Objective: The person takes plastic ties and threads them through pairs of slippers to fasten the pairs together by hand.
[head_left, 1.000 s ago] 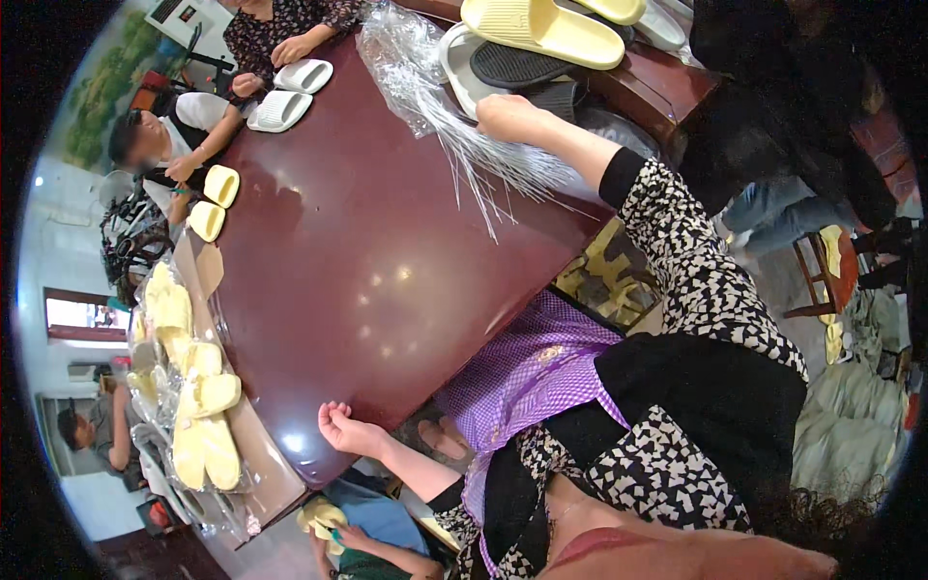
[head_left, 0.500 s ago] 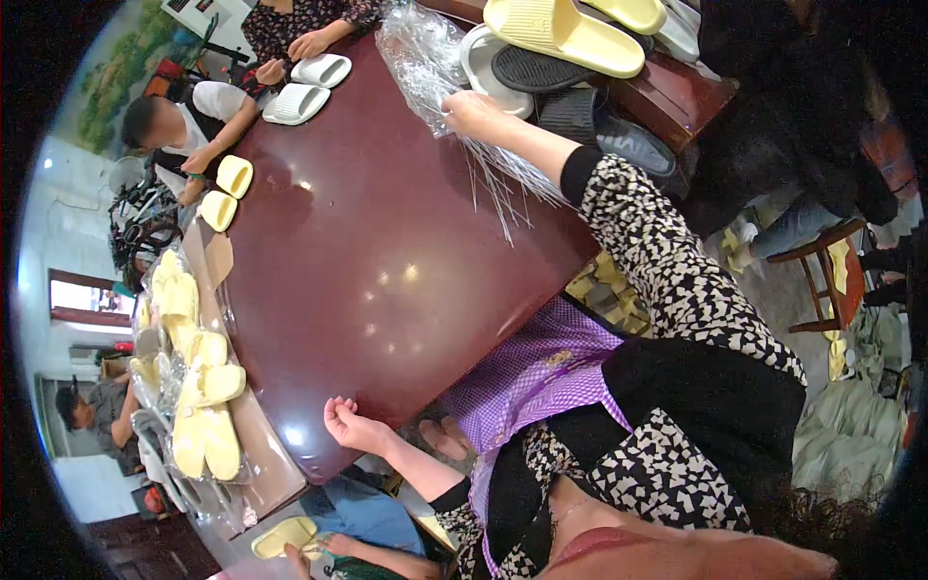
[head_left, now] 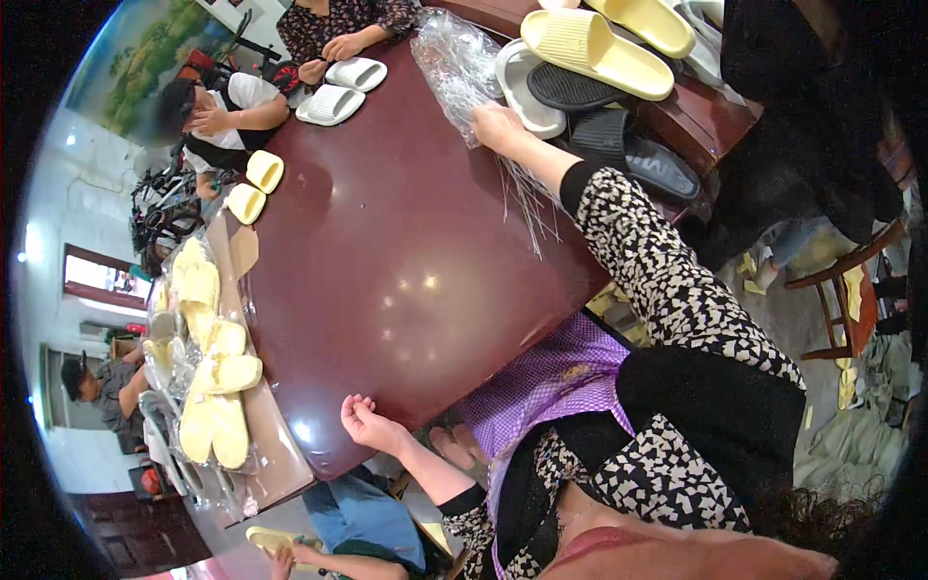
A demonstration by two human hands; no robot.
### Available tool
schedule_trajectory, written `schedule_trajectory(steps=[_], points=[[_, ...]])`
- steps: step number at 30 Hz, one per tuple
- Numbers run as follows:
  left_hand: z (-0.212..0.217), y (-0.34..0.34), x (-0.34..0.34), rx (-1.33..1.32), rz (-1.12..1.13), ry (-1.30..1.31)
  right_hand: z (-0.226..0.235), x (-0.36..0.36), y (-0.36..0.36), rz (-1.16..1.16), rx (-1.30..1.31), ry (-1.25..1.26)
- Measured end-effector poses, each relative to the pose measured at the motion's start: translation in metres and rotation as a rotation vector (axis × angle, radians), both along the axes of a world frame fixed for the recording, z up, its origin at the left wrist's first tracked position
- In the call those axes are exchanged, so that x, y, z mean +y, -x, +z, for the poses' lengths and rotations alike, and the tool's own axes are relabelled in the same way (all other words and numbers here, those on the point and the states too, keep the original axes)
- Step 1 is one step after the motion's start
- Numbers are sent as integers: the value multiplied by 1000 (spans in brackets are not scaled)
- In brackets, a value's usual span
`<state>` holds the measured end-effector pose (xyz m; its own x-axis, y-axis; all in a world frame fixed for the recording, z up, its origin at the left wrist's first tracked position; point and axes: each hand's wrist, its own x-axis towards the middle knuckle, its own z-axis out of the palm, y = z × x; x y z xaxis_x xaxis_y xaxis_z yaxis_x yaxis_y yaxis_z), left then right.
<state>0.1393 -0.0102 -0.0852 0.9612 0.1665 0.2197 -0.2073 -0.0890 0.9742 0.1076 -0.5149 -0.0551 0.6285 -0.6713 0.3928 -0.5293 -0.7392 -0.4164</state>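
Note:
My right hand point(head_left: 495, 128) reaches across to the far side of the table, its fingers closed at the edge of a heap of clear plastic bags point(head_left: 452, 63). A bundle of thin white ties point(head_left: 527, 208) fans out on the table beneath my right wrist. Close to that hand lie a white slide slipper point(head_left: 517, 77), a black one point(head_left: 570, 89) and a large pale yellow one point(head_left: 599, 56). My left hand point(head_left: 372, 425) hovers by the table's near left edge, its fingers curled in with nothing seen in them.
The dark red table point(head_left: 387, 222) spreads before me. Bagged yellow slippers point(head_left: 217, 425) crowd cardboard on the left. White slippers point(head_left: 333, 104) and small yellow slippers point(head_left: 263, 172) stand by co-workers at the far left. At the lower edge another person's hands hold a yellow slipper point(head_left: 266, 536).
The view has shifted slightly, so the table and slippers sit further right and the far side lower. My right hand stays at the plastic bags; my left stays curled by the table edge.

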Motion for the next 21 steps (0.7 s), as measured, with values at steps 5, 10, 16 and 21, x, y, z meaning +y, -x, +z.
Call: schedule_trajectory(steps=[5, 10, 16, 21], points=[[-1, -2, 2, 11, -8, -25, 15, 9, 25, 19, -46, -200], [19, 6, -31, 65, -139, 8, 17, 6, 51, 66, -253, -238], [75, 38, -151, 22, -500, -117, 25, 46, 50, 325, -337, -1055], [73, 25, -253, 148, -866, -131, 16, 73, 51, 462, -299, -608]])
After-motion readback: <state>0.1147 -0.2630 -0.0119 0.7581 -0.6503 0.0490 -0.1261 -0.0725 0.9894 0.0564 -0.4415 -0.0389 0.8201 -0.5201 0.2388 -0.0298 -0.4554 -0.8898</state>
